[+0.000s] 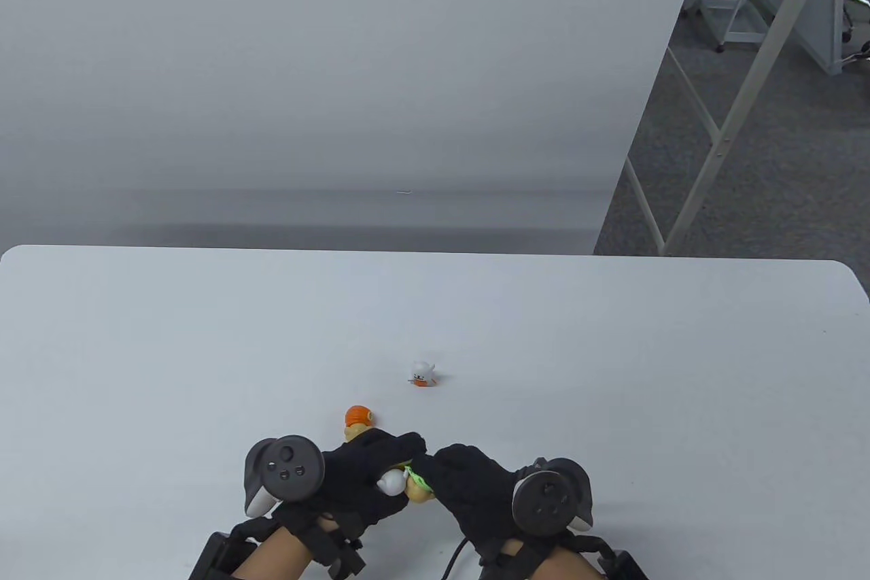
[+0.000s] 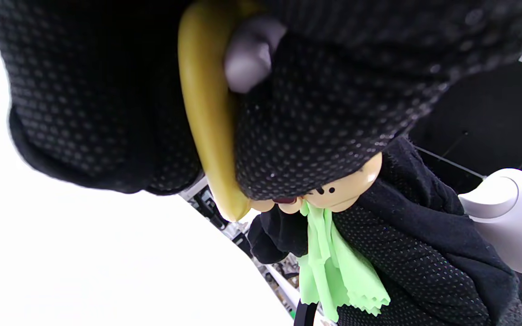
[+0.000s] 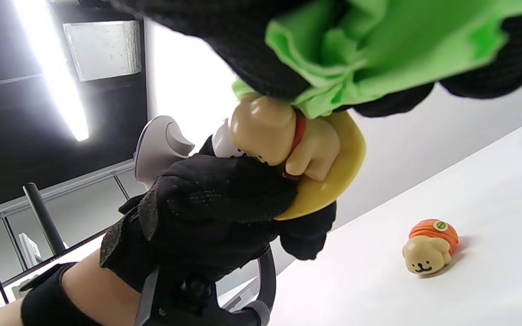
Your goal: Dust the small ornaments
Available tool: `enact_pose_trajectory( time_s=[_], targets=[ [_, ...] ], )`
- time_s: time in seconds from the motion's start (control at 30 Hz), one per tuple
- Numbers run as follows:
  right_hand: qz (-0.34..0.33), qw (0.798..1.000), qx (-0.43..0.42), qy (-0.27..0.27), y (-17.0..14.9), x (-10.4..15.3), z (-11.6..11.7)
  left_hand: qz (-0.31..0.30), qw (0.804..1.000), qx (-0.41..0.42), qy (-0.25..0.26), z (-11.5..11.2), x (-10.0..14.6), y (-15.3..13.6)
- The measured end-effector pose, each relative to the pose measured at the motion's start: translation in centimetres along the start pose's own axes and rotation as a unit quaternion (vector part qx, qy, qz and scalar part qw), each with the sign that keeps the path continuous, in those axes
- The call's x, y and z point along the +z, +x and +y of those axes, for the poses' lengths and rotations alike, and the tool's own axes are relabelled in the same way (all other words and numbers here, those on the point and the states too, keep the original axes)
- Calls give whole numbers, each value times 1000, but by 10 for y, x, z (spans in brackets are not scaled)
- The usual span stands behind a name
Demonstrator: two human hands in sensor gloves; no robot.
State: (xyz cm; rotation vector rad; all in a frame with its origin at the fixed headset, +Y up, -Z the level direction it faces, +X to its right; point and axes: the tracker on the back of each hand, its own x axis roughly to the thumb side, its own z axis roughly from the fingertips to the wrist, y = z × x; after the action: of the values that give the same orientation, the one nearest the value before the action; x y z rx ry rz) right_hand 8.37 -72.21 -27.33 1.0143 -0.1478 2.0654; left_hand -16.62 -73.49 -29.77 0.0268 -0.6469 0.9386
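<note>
Left fingers (image 3: 224,194) curled tight around dog ornament (image 3: 283,145), right fingers (image 3: 397,102) pinching green cloth (image 3: 369,50) against it

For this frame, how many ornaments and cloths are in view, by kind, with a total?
Ornaments: 3 (tan dog on a yellow base held in the left hand; orange-topped dog and white cat on the table)
Green cloths: 1 (green cloth gripped by the right hand, touching the held dog)
Total: 4

Dog figurine (image 2: 338,190) mostly hidden under gloves.
</note>
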Motion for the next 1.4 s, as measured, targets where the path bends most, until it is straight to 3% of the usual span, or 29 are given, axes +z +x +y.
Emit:
enact_pose_trajectory(
  time_s=[0.2, 0.43, 0.6, 0.7, 0.8, 0.97, 1.03, 1.17, 1.23, 1.33, 1.4],
  targets=[
    [14, 1000, 1, 0, -7, 4, -1, 17, 999, 39, 24, 9, 1, -4],
    [7, 999, 32, 14, 4, -2, 10, -2, 995, -98, -14, -6, 0, 8],
    [-1, 1000, 27, 13, 4, 1, 5, -3, 999, -24, 25, 4, 3, 0],
    [16, 1000, 22, 14, -4, 3, 0, 27, 997, 36, 54, 16, 4, -7],
    [30, 999, 23, -21, -7, 5, -3, 44, 996, 40, 70, 23, 8, -14],
    [50, 996, 22, -74, -4, 5, -7, 64, 997, 19, 31, 12, 7, -19],
    [34, 996, 43, -74, 4, 1, -4, 70, 997, 40, 1, 1, 5, -19],
    [-15, 992, 110, -51, 26, -7, 11, 69, 997, 5, -29, -13, -2, -11],
    [-43, 985, 166, -7, 36, -14, 23, 71, 996, -15, -56, -22, -5, -7],
    [-69, 971, 227, 14, 40, -16, 30, 67, 997, -38, -24, -20, -3, -8],
    [-65, 967, 245, 21, 36, -14, 26, 79, 997, -10, -10, -12, -3, -10]
  ],
)
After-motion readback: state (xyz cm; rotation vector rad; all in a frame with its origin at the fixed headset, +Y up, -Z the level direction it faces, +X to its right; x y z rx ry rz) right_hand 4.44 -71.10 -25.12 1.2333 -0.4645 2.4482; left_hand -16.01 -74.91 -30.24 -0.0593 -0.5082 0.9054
